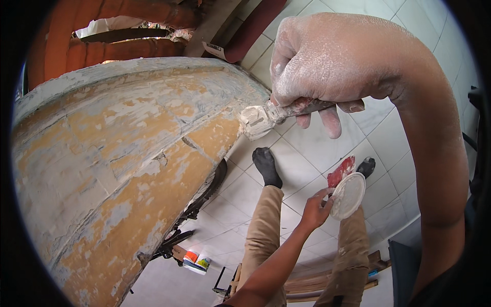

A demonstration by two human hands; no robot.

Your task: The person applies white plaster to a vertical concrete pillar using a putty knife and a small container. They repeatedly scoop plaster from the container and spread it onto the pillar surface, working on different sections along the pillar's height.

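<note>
Dusty with white powder, the right hand [332, 61] looms in the upper right of the frame, fingers curled tightly round the handle of a scraper [255, 124]. That tool lies almost level across the upper centre, its handle running right and its paste-caked head pointing left at the edge of a large curved panel [128, 158]. Head and edge overlap in view; whether they touch, I cannot tell. Panel and tool both lie to the left of the right hand, much the nearer one; the panel's long grooves slant from lower left to upper right.

It fills the left half, patchy tan, grey and off-white, rough and streaked. The scraper's head is thick with pale, lumpy paste.

Further down, right of centre, the left hand [316, 210] pinches the rim of a round white lid [349, 197], a red flat piece [341, 172] showing just above it. Beyond are pale floor tiles [302, 162], dark socks [266, 166] and, at lower centre-left, small tubs [196, 262].
</note>
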